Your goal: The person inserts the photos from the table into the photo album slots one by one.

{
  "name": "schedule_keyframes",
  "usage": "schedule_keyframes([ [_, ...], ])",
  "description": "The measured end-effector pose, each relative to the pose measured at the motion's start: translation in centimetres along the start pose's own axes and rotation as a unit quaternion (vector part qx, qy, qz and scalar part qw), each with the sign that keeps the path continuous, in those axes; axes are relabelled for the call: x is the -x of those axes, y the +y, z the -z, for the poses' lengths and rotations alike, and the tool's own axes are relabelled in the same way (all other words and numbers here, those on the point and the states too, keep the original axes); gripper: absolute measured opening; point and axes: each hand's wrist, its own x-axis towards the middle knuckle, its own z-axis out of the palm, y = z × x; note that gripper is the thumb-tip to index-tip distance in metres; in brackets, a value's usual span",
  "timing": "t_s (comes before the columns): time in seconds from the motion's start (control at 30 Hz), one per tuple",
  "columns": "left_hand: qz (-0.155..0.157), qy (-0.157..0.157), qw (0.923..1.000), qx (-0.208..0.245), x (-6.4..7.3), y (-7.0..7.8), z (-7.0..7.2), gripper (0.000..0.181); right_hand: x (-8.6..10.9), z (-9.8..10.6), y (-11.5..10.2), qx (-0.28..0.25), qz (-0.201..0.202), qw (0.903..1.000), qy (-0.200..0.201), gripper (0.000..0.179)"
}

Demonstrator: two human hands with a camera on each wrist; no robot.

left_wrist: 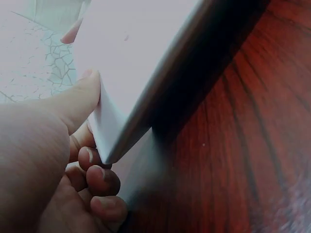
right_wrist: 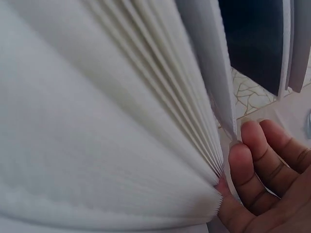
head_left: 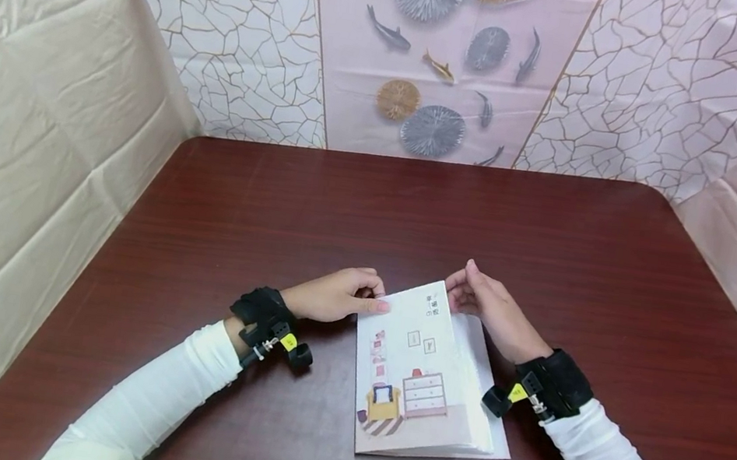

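A book (head_left: 404, 376) with a pale illustrated cover lies partly fanned on the table. Its spine side faces my left hand (head_left: 341, 295), which grips the upper left corner, thumb on the cover. In the left wrist view, curled fingers (left_wrist: 103, 179) sit beneath that corner of the book (left_wrist: 131, 58). At the upper right corner is my right hand (head_left: 495, 311). The right wrist view shows its fingertips (right_wrist: 241, 158) at the edge of a raised leaf or cover, with the thumb against the spread pages (right_wrist: 107, 126).
The dark reddish wooden table (head_left: 272, 209) extends around the book. A patterned cloth backdrop (head_left: 261, 34) hangs behind its far edge. Pale drapes (head_left: 35, 136) flank both sides. Each wrist carries a black strap (head_left: 562, 383) with a small camera.
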Motion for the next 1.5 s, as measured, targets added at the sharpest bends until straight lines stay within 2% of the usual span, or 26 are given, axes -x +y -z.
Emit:
schedule_keyframes([
  [0.23,-0.001,0.005,1.0000,-0.004,0.0,-0.1,-0.1,0.019,-0.1,-0.1,0.1,0.002,-0.003,1.0000,0.003,0.060],
  [0.53,-0.009,0.022,0.9997,0.002,-0.3,-0.4,0.0,0.027,0.0,-0.2,0.2,0.012,0.012,0.9999,-0.001,0.071],
  [0.6,-0.009,0.030,0.9995,0.004,-0.3,-0.4,0.1,0.027,0.0,-0.2,0.1,0.017,0.003,0.9998,-0.006,0.067],
  [0.77,-0.008,0.048,0.9988,0.006,-0.2,-0.6,0.3,0.027,0.0,-0.4,0.0,0.034,-0.036,0.9987,-0.009,0.046],
  [0.93,0.013,0.076,0.9970,0.014,-0.1,-1.0,0.5,0.025,0.0,-0.6,0.0,0.057,-0.046,0.9972,-0.015,0.043],
  [1.1,0.035,0.098,0.9943,0.024,0.0,-1.3,0.8,0.027,0.0,-0.6,0.3,0.047,-0.036,0.9978,-0.028,0.044],
  [1.5,0.071,0.120,0.9893,0.044,-0.2,-1.5,1.9,0.028,-0.1,-0.7,0.5,0.053,-0.022,0.9975,-0.041,0.043],
])
